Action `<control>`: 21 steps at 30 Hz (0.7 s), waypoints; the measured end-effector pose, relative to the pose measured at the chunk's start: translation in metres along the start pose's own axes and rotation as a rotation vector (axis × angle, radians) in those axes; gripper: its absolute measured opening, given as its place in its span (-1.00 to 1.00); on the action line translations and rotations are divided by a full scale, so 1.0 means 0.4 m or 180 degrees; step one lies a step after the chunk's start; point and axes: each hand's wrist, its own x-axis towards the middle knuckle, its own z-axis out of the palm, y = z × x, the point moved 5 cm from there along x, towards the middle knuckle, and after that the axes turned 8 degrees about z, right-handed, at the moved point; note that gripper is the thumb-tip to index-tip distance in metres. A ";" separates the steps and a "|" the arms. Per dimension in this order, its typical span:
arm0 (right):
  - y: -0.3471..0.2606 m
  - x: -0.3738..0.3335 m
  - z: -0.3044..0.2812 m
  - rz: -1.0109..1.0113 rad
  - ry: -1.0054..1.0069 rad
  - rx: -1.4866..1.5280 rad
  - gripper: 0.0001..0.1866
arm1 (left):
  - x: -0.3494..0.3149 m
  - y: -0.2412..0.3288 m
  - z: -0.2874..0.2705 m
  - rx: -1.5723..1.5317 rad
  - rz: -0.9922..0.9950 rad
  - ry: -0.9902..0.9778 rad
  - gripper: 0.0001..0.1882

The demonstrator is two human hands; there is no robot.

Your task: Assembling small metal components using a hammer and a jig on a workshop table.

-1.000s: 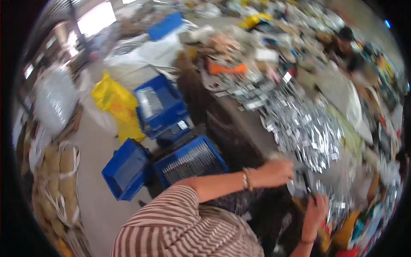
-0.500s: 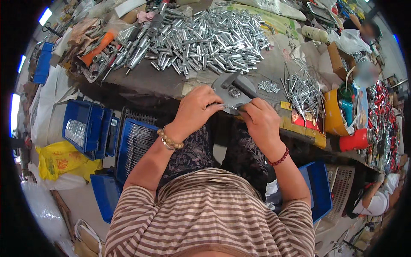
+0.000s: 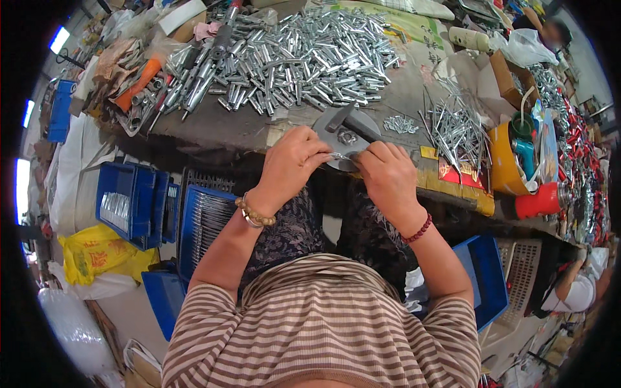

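Note:
My left hand (image 3: 292, 165) pinches a small shiny metal part (image 3: 337, 156) at its fingertips, just over the near edge of a round grey metal plate (image 3: 328, 147). Close beside it, my right hand (image 3: 390, 173) has thumb and fingers pressed together at the part's right end. Whatever sits in the right fingertips is too small and covered to name. On the plate lies a hammer (image 3: 364, 128) with a dark handle, its head to the far left. A small silver metal piece (image 3: 347, 137) rests beside the hammer.
A big heap of silver metal tubes (image 3: 304, 61) covers the bench behind the plate. To the right are small metal pins (image 3: 401, 124), thin rods (image 3: 456, 132) and a yellow container (image 3: 508, 161). Blue bins (image 3: 210, 223) stand at my left; another blue bin (image 3: 485, 275) is at my right.
The right hand has rolled slightly, its fingers now closer over the part, and both hands remain over the plate's near edge. The whole view has shifted a little.

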 end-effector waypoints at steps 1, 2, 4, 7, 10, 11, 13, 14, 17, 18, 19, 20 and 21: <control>-0.001 0.001 0.001 -0.0018 0.0021 0.0002 -0.88 | -0.001 0.000 0.001 -0.0001 0.0005 -0.0006 -0.83; 0.000 0.001 0.002 -0.0011 0.0025 0.0000 -0.88 | -0.002 -0.001 0.001 -0.0007 -0.0003 0.0013 -0.84; 0.001 0.000 0.007 -0.0007 -0.0003 -0.0004 -0.88 | -0.006 -0.001 0.003 -0.0016 -0.0007 0.0024 -0.84; 0.005 0.001 0.011 0.0021 -0.0001 0.0011 -0.87 | -0.008 0.001 0.006 -0.0076 -0.0017 0.0107 -0.85; 0.002 0.004 0.011 -0.0012 0.0019 0.0057 -0.87 | -0.013 -0.004 0.009 -0.0108 -0.0159 0.0111 -0.85; 0.004 0.003 0.012 -0.0003 0.0019 0.0050 -0.87 | -0.015 -0.008 0.010 -0.0183 -0.0210 0.0130 -0.86; 0.007 0.000 0.016 -0.0006 0.0049 0.0140 -0.86 | -0.016 -0.012 0.013 -0.0258 -0.0267 0.0145 -0.87; 0.008 0.001 0.016 -0.0001 0.0047 0.0141 -0.86 | -0.013 -0.011 0.014 -0.0274 -0.0290 0.0124 -0.87; 0.004 0.003 0.021 0.0025 0.0068 0.0162 -0.86 | -0.014 -0.011 0.018 -0.0270 -0.0270 0.0114 -0.86; 0.003 0.002 0.025 0.0014 0.0091 0.0160 -0.86 | -0.012 -0.009 0.021 -0.0257 -0.0211 0.0134 -0.86; 0.003 0.001 0.029 0.0004 0.0117 0.0155 -0.85 | -0.010 -0.008 0.022 -0.0272 -0.0197 0.0127 -0.86; 0.004 -0.001 0.030 0.0018 0.0122 0.0133 -0.85 | -0.009 -0.006 0.021 -0.0260 -0.0171 0.0127 -0.85; 0.006 -0.003 0.030 0.0027 0.0093 0.0141 -0.85 | -0.008 -0.003 0.019 -0.0244 -0.0145 0.0139 -0.84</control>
